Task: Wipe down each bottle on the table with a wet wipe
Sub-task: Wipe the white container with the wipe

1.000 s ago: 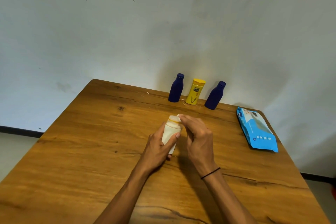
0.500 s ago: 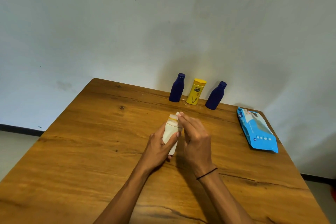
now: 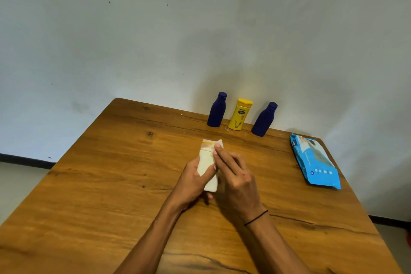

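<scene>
Since a second ago your right hand (image 3: 239,177) has slid its straightened fingers (image 3: 222,158) up along the cream bottle (image 3: 208,167), so the wipe now sits against the cap end rather than being pinched over the top, while your left hand (image 3: 193,181) has kept its grip on the body. Beneath it all lies the wooden tabletop (image 3: 111,184), pushed up to a pale wall (image 3: 200,29). At the right edge of the tabletop, a blue pack of wet wipes (image 3: 315,162) lies flat, well apart from your hands. Your left hand wraps its thumb across the front of the cream bottle and curls the other fingers behind it, holding it tilted just above the wood near the middle of the tabletop. Your right hand lies beside it, fingers nearly straight and close together, pressing the white wet wipe (image 3: 219,142) against the bottle's upper part; a thin black band (image 3: 255,218) circles that wrist. Along the far edge by the wall stand three bottles in a row: a dark blue bottle (image 3: 216,110) on the left, a yellow bottle (image 3: 240,114) in the middle, and a second dark blue bottle (image 3: 264,119) on the right, leaning slightly in this wide view.
</scene>
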